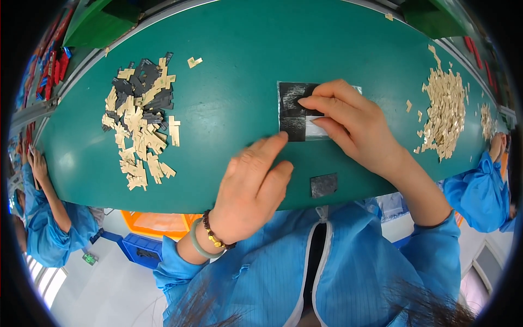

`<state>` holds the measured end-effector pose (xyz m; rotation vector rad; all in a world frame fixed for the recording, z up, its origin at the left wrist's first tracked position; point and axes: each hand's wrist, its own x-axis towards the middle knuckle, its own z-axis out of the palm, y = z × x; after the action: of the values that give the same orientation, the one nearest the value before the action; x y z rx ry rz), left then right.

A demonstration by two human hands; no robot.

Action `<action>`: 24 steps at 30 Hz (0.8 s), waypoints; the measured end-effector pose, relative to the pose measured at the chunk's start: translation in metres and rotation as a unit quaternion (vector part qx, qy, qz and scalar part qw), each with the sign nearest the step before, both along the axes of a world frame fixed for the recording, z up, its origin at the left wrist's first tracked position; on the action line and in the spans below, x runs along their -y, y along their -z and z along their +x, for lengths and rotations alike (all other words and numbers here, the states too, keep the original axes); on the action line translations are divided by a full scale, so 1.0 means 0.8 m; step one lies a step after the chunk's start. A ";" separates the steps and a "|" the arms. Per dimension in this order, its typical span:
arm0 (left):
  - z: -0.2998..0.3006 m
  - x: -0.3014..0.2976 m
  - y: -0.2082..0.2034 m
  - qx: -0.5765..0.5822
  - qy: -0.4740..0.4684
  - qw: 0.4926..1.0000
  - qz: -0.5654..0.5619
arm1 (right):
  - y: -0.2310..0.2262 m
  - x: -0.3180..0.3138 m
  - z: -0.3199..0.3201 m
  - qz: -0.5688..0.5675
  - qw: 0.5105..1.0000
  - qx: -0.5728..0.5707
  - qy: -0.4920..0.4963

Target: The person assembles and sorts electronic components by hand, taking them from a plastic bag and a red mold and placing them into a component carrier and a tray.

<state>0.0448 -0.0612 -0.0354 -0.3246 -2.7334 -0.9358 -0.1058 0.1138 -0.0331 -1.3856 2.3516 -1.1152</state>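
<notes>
A flat black rectangular pad [292,117] in clear film lies on the green table in front of me, with pale scratch marks on its upper part. A white patch [315,128] shows on its lower right. My left hand [251,182] touches the pad's lower left edge with an outstretched fingertip, its thumb held apart. Over the pad's right side is my right hand [354,122], fingertips on the black surface and thumb over the white patch. A gap shows between thumb and fingers, with nothing visible in it. The right hand hides much of the pad.
Left of the pad lies a heap of beige and black flat strips [139,117]. On the right is a pile of small beige pieces [444,109]. A small dark rectangular piece [324,185] rests near the table's front edge. Other people's hands [38,166] reach in at both sides.
</notes>
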 end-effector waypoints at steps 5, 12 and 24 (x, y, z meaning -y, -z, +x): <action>-0.045 0.016 -0.014 0.010 -0.011 1.000 0.000 | -0.007 0.001 -0.002 0.014 0.998 0.068 0.004; -0.089 0.015 -0.024 0.094 0.004 0.995 -0.027 | -0.015 0.004 -0.006 0.049 0.991 0.125 -0.002; -0.094 0.008 -0.021 0.139 -0.023 0.987 0.072 | -0.014 0.005 -0.012 0.059 0.990 0.130 -0.021</action>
<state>-0.0306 -0.0674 -0.0184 -0.1112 -2.8818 -1.2426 -0.1150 0.1098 -0.0221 -1.1655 2.1564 -1.0562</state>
